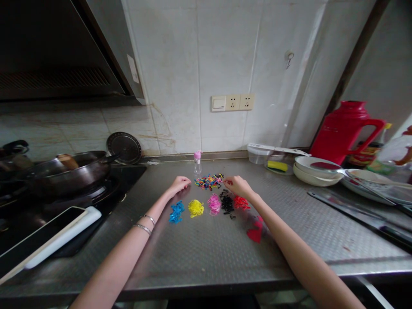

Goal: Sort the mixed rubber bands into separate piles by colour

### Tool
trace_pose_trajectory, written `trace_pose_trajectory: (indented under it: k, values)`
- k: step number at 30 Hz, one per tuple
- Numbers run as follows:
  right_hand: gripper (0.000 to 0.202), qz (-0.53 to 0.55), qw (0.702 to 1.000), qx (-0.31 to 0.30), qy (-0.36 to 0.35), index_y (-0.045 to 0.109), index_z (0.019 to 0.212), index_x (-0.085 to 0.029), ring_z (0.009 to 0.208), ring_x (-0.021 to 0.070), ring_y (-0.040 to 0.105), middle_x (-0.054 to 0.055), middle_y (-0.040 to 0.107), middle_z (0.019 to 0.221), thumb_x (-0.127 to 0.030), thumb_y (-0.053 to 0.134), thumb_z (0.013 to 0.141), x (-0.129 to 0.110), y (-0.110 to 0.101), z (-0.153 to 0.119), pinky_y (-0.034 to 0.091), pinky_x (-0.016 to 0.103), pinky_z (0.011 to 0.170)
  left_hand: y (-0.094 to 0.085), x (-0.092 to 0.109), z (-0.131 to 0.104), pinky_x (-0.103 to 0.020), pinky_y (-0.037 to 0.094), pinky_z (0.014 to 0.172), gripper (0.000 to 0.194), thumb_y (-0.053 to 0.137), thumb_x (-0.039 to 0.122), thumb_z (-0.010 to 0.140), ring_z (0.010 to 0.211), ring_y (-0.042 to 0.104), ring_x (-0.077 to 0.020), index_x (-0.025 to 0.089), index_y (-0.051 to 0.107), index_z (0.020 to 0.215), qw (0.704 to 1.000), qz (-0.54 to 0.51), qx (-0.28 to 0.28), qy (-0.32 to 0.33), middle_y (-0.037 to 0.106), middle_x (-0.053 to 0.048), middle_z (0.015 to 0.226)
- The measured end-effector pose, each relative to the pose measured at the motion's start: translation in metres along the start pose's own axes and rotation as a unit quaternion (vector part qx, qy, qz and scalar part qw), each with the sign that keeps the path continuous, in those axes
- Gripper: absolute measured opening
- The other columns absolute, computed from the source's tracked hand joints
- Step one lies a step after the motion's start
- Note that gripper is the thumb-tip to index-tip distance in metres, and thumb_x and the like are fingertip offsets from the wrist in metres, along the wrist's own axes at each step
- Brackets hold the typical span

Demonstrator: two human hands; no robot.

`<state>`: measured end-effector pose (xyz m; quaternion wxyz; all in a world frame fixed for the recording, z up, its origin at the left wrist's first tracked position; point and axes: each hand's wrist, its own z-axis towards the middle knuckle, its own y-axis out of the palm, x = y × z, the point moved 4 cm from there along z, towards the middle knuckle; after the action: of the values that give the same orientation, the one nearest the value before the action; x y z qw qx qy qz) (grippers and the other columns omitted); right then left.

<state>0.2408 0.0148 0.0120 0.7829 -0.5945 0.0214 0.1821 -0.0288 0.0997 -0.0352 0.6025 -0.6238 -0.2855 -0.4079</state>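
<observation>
A mixed pile of small, many-coloured rubber bands (pixel 209 182) lies on the steel counter between my hands. My left hand (pixel 180 184) rests just left of it, fingers curled closed; anything in them is too small to make out. At the pile's right edge, my right hand (pixel 240 186) has thumb and fingers pinched together, their contents unclear. Nearer me run single-colour heaps: blue bands (pixel 177 212), yellow bands (pixel 196 208), pink bands (pixel 214 204), black bands (pixel 227 202) and red bands (pixel 241 202). The red heap sits under my right hand, partly hidden.
Behind the mixed pile stands a small clear bottle with a pink top (pixel 197 159). A clear bag with red print (pixel 255 231) lies by my right forearm. Left are a stove with a pan (pixel 71 171) and a phone (pixel 48 236); right, bowls (pixel 317 171), a knife (pixel 354 212) and a red thermos (pixel 343 133).
</observation>
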Motion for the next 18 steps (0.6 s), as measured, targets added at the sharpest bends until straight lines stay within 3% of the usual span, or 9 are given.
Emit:
trace_pose_trajectory:
  k: [6,13,18]
  values:
    - [0.029,-0.016,1.000,-0.020,0.016,0.062,0.097,-0.026,0.081,0.0147,0.058,0.003,0.065,0.090,-0.032,0.040,0.080,0.003,-0.005,-0.003,0.036,0.019,0.063,-0.002,0.017,0.000,-0.019,0.035,0.051,0.023,0.054,0.020,0.065,0.054,0.047,-0.0092,0.010,0.064,0.083,0.991,0.075,0.051,0.098,0.056,0.000,0.061]
    - [0.030,-0.054,0.998,-0.032,0.017,0.062,0.096,-0.025,0.082,0.0169,0.058,0.004,0.065,0.090,-0.033,0.038,0.081,0.008,-0.003,-0.004,0.037,0.021,0.063,0.016,0.044,-0.005,-0.023,0.039,0.063,0.021,0.055,0.018,0.065,0.067,0.055,-0.0144,0.011,0.068,0.079,0.969,0.177,0.007,0.174,0.065,-0.007,0.075]
    - [0.030,-0.065,0.997,-0.040,0.024,0.062,0.097,-0.025,0.082,0.0171,0.058,0.005,0.065,0.091,-0.032,0.038,0.080,0.011,-0.002,-0.005,0.037,0.021,0.063,0.021,0.047,-0.004,-0.024,0.038,0.064,0.019,0.055,0.020,0.066,0.067,0.055,-0.0157,0.011,0.069,0.075,0.961,0.208,0.003,0.183,0.066,-0.009,0.077]
